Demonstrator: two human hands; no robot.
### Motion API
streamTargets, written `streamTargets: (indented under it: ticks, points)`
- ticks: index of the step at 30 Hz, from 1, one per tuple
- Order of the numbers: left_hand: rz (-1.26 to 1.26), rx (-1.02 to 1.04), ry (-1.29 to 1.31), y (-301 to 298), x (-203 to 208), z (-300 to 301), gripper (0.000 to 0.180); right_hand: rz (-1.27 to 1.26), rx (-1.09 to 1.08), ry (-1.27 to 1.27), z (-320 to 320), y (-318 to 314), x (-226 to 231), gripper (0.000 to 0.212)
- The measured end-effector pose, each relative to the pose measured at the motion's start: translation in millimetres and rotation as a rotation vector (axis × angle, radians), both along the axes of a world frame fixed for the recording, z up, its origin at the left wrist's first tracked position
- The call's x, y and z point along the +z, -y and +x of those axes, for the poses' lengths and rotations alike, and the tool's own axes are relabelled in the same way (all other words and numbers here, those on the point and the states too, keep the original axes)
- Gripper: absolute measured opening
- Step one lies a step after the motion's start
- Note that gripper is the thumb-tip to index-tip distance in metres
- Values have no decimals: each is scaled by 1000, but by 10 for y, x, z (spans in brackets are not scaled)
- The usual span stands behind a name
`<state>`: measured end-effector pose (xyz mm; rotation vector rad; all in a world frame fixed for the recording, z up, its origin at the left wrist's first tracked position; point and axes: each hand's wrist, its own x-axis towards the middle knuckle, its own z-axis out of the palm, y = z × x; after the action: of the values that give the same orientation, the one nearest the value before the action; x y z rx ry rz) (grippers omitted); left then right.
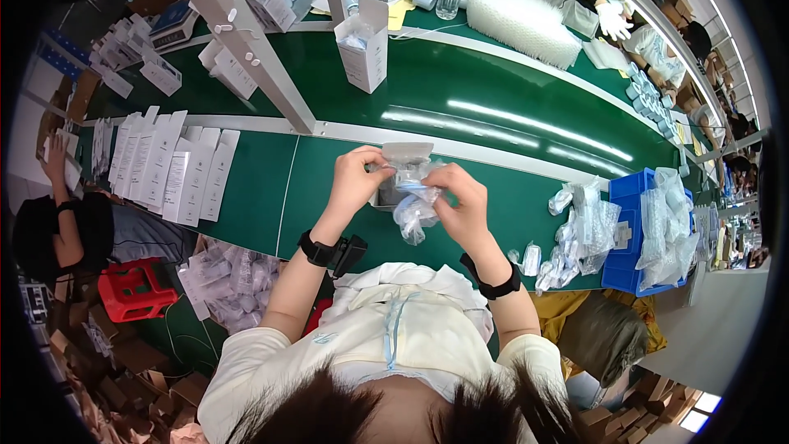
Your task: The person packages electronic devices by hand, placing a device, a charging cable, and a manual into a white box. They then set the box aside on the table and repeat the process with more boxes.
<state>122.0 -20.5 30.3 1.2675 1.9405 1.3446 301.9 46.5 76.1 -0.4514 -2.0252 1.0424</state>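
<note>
Over the green table, a small white box [408, 150] with a raised flap is between my two hands. My left hand [357, 185] is closed, its fingers gripping the box at its left side. My right hand [460, 201] pinches a clear plastic bag [413, 212] with pale blue and white contents. The bag lies at the box's opening, partly over it. What exactly is inside the bag cannot be made out.
White cartons [177, 168] stand in a row at the left. At the right, bubble-wrapped packets [588, 226] lie by a blue bin [625, 226]. An open white box [362, 53] stands on the green belt [460, 74] behind a metal post [246, 41]. Other people work left and far right.
</note>
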Motion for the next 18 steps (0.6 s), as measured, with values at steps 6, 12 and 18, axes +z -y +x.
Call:
streamTargets:
  ticks: [6,12,18]
  points:
    - [15,50,29,23,-6,-19,14,-559,-60,-88,365,-76,146,14]
    - [-31,41,22,-41,-9,-79,15,-87,-24,-13,39,28,39,16]
    - [-33,16,54,-20,-22,-96,13,714,248,295,-350,45,-360,18]
